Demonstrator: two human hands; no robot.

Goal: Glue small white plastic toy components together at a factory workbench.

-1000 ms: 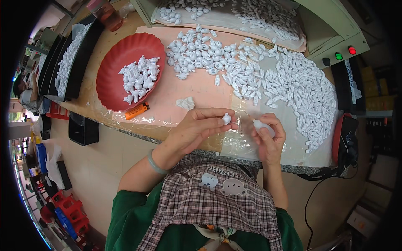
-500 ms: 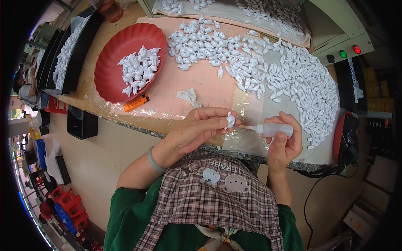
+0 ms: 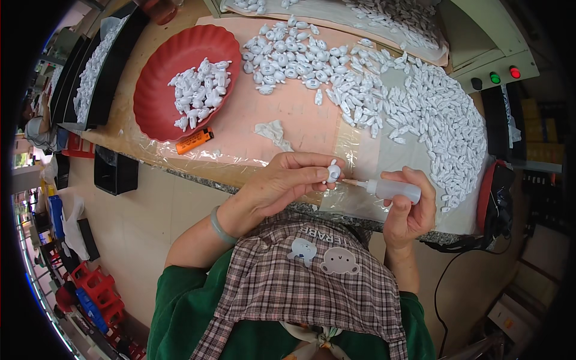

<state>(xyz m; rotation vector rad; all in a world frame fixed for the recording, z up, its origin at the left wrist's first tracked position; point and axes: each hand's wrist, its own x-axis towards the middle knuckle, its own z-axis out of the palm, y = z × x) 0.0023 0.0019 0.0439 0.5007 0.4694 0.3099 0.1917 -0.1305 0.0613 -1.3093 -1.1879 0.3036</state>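
The bottle (image 3: 398,191) looks smooth, translucent plastic, the figure (image 3: 333,173) smooth plastic, the apron (image 3: 306,289) matt cloth.

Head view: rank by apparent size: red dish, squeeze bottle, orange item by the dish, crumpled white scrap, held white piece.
1. Red dish
2. Squeeze bottle
3. Orange item and crumpled white scrap: too alike to rank
4. Held white piece

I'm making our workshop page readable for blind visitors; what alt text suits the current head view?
A person's left hand pinches a small white piece while the right hand aims a translucent squeeze bottle at it. Many loose white pieces spread beyond the hands; to their left, a red scalloped dish holds more, beside an orange object.
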